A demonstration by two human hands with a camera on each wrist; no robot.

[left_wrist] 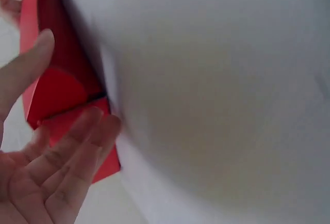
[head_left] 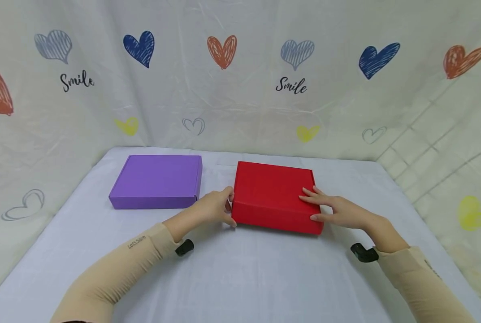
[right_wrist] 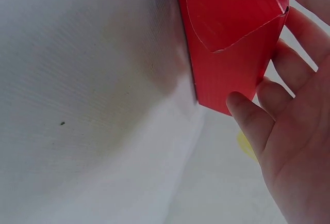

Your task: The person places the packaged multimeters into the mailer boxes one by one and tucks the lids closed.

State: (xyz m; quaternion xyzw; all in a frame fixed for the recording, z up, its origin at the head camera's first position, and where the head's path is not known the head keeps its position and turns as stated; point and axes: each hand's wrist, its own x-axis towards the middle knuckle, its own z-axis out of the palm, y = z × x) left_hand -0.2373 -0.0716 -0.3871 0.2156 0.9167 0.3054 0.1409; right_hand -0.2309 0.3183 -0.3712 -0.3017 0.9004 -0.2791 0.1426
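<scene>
In the head view a closed-looking red cardboard box (head_left: 274, 186) lies flat on the white-covered table, right of the middle. My left hand (head_left: 216, 206) is at its left side, with thumb near the front corner. The left wrist view shows the fingers (left_wrist: 77, 154) fairly straight along that side. On the box's right end rests my right hand (head_left: 339, 211), fingers spread over the top edge and thumb near the front corner. Both wrist views show a rounded flap (right_wrist: 232, 12) standing out from the box's body. The inside of the box is hidden.
A purple box (head_left: 157, 175) lies shut to the left of the red one, near my left forearm. The white cloth (head_left: 248, 273) spreads over the table. Behind hangs a pale curtain (head_left: 256, 89) printed with hearts and the word Smile.
</scene>
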